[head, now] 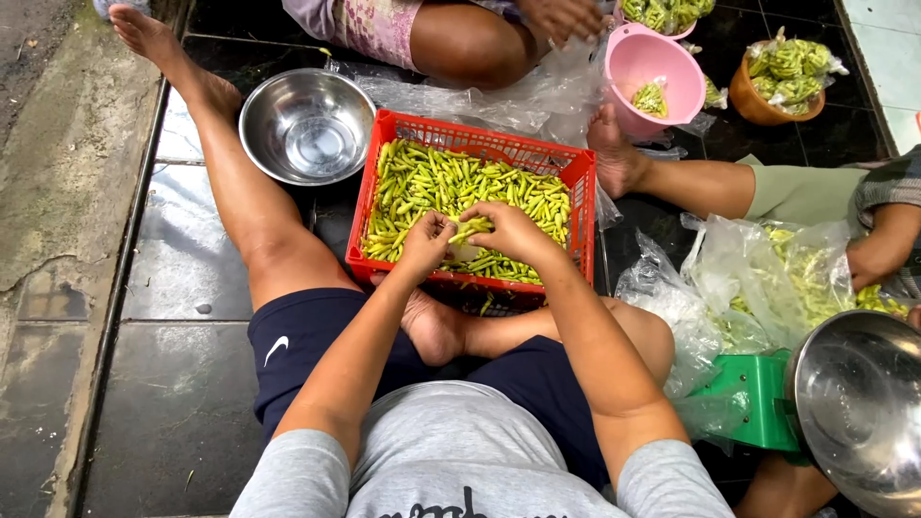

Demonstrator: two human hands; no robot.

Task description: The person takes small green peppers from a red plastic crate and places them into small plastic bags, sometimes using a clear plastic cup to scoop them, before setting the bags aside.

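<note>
A person sits on a dark tiled floor (pixel 173 317); both hands meet over a red plastic crate (pixel 499 149) heaped with green chillies (pixel 432 182); the left hand (pixel 427 245) and right hand (pixel 513 230) pinch a few chillies between them, fingers closed on them; an empty steel bowl (pixel 307 125) sits just left of the crate; a pink bucket (pixel 657 72) stands beyond it.

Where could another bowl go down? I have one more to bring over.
Bare dark tiles lie left of the outstretched leg, below the steel bowl. Right of the red crate is crowded: plastic bags, pink bucket, green scale. Both hands, left and right, work over the crate.
</note>
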